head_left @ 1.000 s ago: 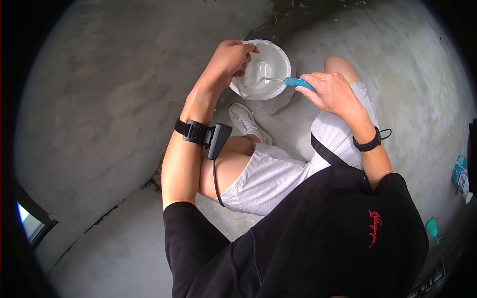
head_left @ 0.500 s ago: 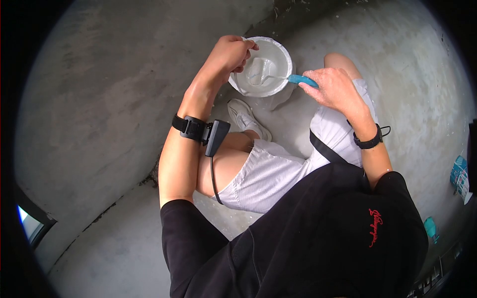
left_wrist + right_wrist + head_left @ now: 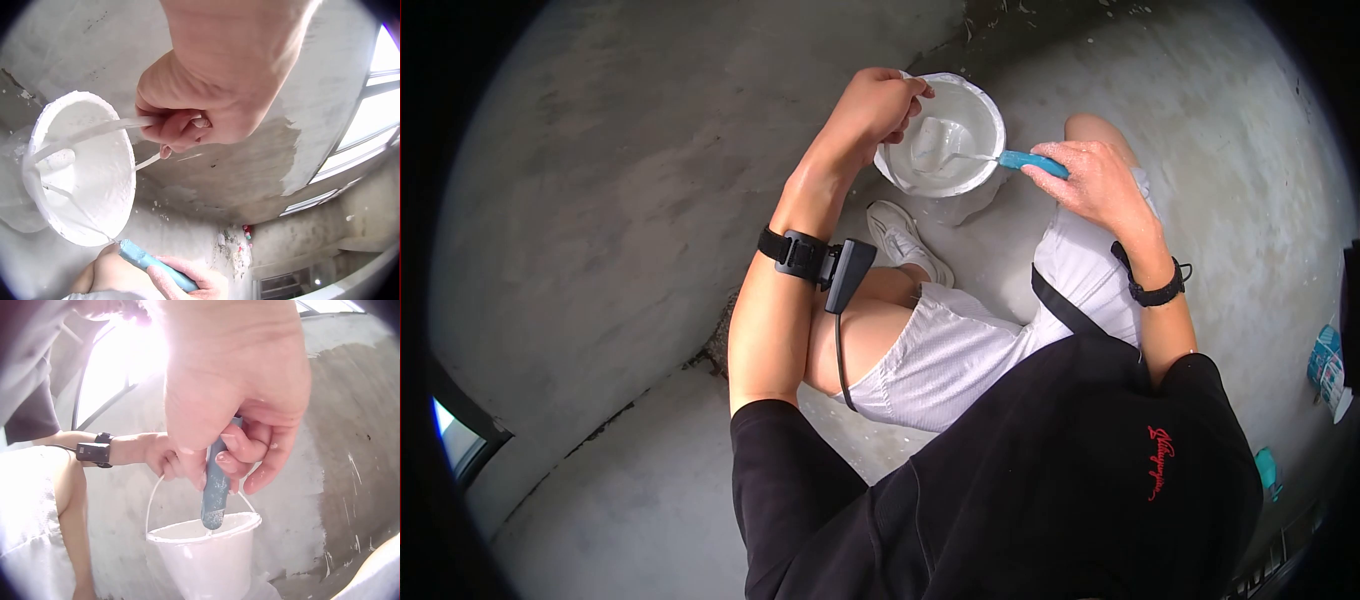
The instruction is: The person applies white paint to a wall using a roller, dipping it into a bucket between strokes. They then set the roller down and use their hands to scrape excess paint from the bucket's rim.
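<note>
A white bucket (image 3: pixel 990 120) hangs tilted from its white wire-like bail (image 3: pixel 100 130), gripped in the curled fingers of my left hand (image 3: pixel 878 108). White coating covers its inside and rim. My right hand (image 3: pixel 1095 180) grips the blue handle (image 3: pixel 1030 162) of a small paint roller, with the thumb along one side in the right wrist view. The roller's thin metal rod (image 3: pixel 975 156) passes over the rim into the bucket. Down inside lies its white roller head (image 3: pixel 59 160), amid wet-looking white stuff. White specks dot the right fingers (image 3: pixel 244 450).
A grey floor with white spatters surrounds the bucket. My white shoe (image 3: pixel 895 235) and bent knees are close below and beside it. At the far right lie a blue-and-white packet (image 3: pixel 1328 365) and a teal item (image 3: pixel 1267 470). Windows (image 3: pixel 369 112) show in the left wrist view.
The bucket and both hands have shifted slightly right in the head view. The roller head shows more plainly inside the bucket than a second ago. Both grips are the same.
</note>
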Motion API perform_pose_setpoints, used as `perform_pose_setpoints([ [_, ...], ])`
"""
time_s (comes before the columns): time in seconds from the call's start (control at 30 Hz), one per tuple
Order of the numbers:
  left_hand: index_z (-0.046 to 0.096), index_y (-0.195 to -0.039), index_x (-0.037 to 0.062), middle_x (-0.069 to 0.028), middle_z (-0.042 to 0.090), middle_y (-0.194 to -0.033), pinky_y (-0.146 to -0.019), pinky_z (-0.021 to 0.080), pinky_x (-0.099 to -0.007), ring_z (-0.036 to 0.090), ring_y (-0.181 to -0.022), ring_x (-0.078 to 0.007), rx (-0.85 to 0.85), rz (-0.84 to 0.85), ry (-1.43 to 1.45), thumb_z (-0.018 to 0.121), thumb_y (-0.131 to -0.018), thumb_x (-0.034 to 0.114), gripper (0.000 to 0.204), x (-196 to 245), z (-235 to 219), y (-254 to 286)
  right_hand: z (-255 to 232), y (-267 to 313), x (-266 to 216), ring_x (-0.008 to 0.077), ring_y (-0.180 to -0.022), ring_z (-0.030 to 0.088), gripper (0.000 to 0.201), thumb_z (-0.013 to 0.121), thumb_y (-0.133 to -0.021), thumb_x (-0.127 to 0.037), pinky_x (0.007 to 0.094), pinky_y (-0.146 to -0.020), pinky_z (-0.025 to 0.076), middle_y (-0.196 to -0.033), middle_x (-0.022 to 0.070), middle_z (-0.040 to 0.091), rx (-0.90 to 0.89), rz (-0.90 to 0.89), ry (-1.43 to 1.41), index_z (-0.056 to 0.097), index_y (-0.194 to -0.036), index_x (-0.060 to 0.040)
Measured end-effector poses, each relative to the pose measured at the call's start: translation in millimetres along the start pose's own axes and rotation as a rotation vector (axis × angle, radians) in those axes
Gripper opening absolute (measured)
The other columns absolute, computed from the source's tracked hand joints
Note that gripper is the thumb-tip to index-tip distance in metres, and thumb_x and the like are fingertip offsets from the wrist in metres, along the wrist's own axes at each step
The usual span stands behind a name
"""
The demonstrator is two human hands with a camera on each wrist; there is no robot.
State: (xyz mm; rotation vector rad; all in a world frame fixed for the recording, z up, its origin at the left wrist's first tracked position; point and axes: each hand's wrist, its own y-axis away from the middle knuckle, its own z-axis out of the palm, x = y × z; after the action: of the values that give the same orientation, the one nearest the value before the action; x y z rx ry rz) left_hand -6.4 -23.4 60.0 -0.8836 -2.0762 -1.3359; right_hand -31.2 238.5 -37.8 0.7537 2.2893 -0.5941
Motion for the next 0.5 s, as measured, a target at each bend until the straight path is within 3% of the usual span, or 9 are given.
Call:
perform_pose_setpoints([
  [0.33, 0.065, -0.097, -0.0025, 0.0033, 0.044, -0.064, -0.05, 0.027, -0.0255, 0.031, -0.052, -0.0072, 0.116, -0.019, 0.042, 0.054, -0.096, 0.016, 0.021, -10, -8, -10, -8, -2, -1, 0.0306, -0.064, 0.062, 0.024, 0.072, -0.086, -0.027, 0.0382, -0.06, 0.05, -0.076, 0.0125, 0.069, 0.082, 0.003, -0.111, 0.072, -0.093, -0.0036],
  [0.43, 0.064, -0.098, -0.0028, 0.0025, 0.045, -0.065, -0.051, 0.028, -0.0256, 0.031, -0.052, -0.0074, 0.166, -0.022, 0.159, 0.053, -0.097, 0.016, 0.021, -12, -11, -14, -11, -3, -4, 0.0296, -0.065, 0.063, 0.025, 0.072, -0.086, -0.027, 0.0363, -0.061, 0.05, -0.079, 0.0138, 0.07, 0.083, 0.074, -0.154, 0.073, -0.095, -0.0028],
  [0.5, 0.062, -0.098, -0.0026, 0.002, 0.046, -0.065, -0.049, 0.027, -0.0265, 0.031, -0.052, -0.0076, 0.244, -0.014, 0.284, 0.052, -0.097, 0.013, 0.019, -10, -13, -15, -11, -3, -5, 0.0242, -0.062, 0.063, 0.027, 0.072, -0.088, -0.028, 0.0326, -0.059, 0.049, -0.077, 0.0141, 0.07, 0.105, 0.112, -0.207, 0.073, -0.096, -0.002],
])
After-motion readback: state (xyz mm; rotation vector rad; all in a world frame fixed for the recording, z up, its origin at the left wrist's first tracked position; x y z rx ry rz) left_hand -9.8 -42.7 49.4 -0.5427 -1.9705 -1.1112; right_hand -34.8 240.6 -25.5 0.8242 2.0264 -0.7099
